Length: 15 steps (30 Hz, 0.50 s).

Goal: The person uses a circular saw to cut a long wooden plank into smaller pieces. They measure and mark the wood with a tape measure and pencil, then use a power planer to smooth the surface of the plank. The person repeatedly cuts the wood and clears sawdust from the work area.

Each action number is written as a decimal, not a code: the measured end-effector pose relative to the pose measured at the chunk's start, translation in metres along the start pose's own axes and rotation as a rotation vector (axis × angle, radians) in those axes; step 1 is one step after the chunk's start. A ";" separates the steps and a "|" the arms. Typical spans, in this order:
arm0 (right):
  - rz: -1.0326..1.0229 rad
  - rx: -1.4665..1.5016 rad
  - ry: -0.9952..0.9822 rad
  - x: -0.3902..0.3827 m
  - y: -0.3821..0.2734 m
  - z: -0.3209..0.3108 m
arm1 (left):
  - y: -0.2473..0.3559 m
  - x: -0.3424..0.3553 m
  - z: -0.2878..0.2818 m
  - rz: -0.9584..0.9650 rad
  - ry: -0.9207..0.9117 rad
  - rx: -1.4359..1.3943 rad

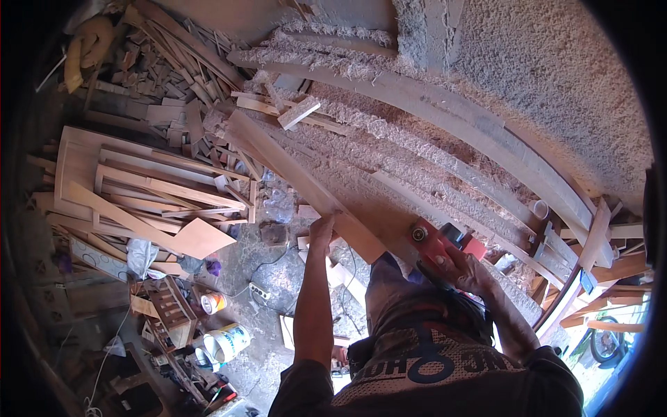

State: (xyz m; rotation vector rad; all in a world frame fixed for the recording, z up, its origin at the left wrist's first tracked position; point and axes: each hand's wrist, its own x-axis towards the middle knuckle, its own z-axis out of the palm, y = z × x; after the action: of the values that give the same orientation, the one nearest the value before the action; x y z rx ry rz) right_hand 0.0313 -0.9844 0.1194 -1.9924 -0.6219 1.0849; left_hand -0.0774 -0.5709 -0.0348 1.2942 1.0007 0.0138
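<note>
Long light-brown wooden plank (307, 184) runs slantwise before the person (424, 333), with its pale near end close to the body. Just right of its pale strip is a broad, darker brown wooden surface (379, 215) — I cannot tell if both are one piece. The left hand (322, 233) has its fingers bent around the left edge of the plank, toward the near end; the thumb is not clear. The right hand (467, 272) is wrapped on a red and black handheld power tool (432, 246), which is right of the plank's near end; whether its base touches wood, I cannot tell.

About the progress I judge with care: the plank looks already cut straight, and with the tool held beside it the work seems in the middle — not finished. How much surface is left to treat, the view does not show.

To the right of the plank, fluffy pale wood shavings (379, 128) lie thick along a long curved-looking wooden beam (451, 108). Past its far end is a heap of small wood offcuts (156, 83). Left of it, pale wooden panels and frames (82, 149) are stacked; also leftward, nearer the body, are a white power strip (259, 290) and a white plastic bucket (233, 342).
</note>
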 end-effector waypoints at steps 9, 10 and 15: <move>-0.803 -0.582 0.292 0.012 0.041 0.012 | -0.001 0.001 0.004 -0.038 0.057 0.023; -0.817 -0.593 0.293 0.013 0.042 0.013 | 0.000 0.000 0.005 -0.028 0.075 0.010; -0.640 -0.448 0.234 0.009 0.072 0.023 | 0.009 -0.026 0.049 0.165 0.243 0.120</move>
State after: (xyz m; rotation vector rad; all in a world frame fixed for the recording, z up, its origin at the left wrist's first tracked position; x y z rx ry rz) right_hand 0.0207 -1.0112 0.0486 -2.0124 -1.3422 0.3349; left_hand -0.0588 -0.6198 -0.0152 1.5081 1.1112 0.2460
